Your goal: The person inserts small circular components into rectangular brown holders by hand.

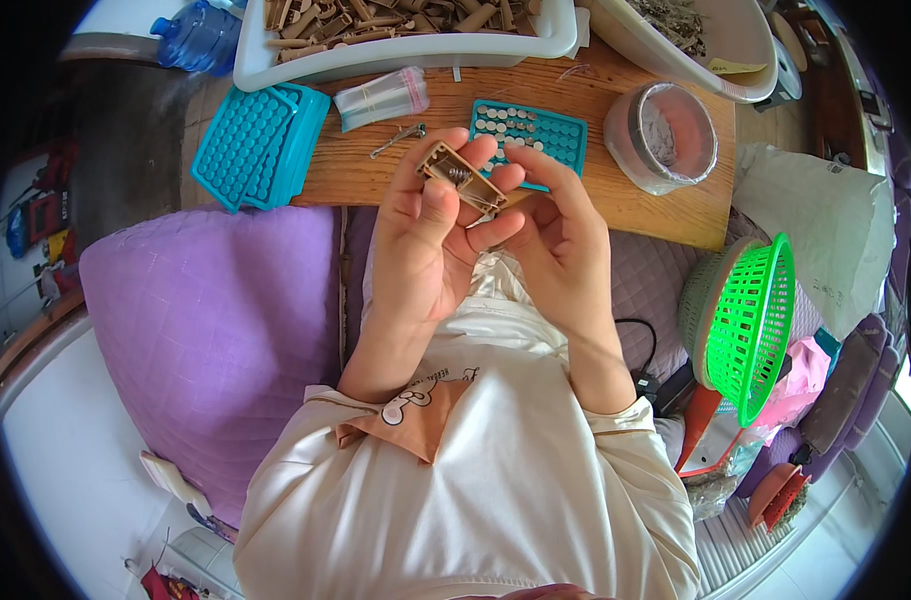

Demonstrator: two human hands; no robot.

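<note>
Head view, with the turquoise tray (566, 140) as landmark. Its near-left part is hidden behind the right hand (566, 240); beyond it, a white basin (376, 65) of tan pieces (406, 18) is cut off by the upper border. Just in front of the tray's near-left corner, a hollow tan casing (466, 182) is held tilted, a dark coil (460, 173) inside; details at its right end are hard to make out. Left hand (421, 245): thumb and fingers close narrowly around the casing. Right hand: fingers loosely curled, slightly parted, beside that end; contact cannot be told.
</note>
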